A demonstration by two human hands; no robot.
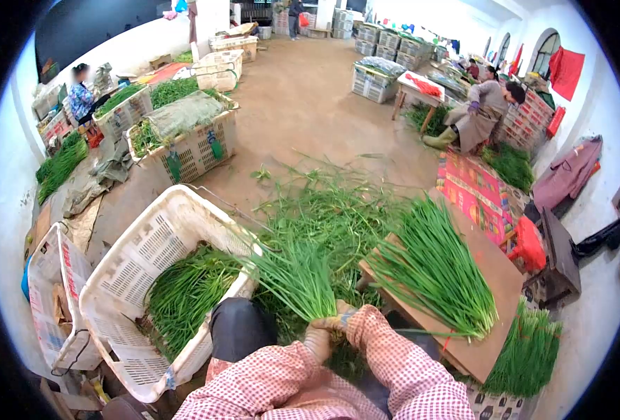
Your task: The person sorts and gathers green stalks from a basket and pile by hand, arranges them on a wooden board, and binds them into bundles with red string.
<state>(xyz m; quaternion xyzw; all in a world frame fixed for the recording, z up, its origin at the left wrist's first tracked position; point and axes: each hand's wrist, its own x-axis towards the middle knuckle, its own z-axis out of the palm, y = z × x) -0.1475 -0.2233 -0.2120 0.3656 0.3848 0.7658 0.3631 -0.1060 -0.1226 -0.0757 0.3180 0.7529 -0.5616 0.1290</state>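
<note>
A loose bunch of chives (297, 281) fans out in front of me, its base end towards my body. My left hand (318, 340) and my right hand (345, 315), both in pale gloves, are closed together around that base. Some fingers are hidden. A larger bundle of chives (439, 269) lies on a brown board (495, 269) to the right, with a red tie by its base. On the floor beyond my hands spreads a heap of loose greens (338, 217). A white plastic crate (124, 280) on the left holds more greens (187, 297).
Several upright chive bundles (530, 350) stand at the lower right. A second crate (44, 301) is at far left, and a filled crate (198, 157) lies beyond. One seated person (481, 112) bends forward at right; another person (82, 98) sits at left.
</note>
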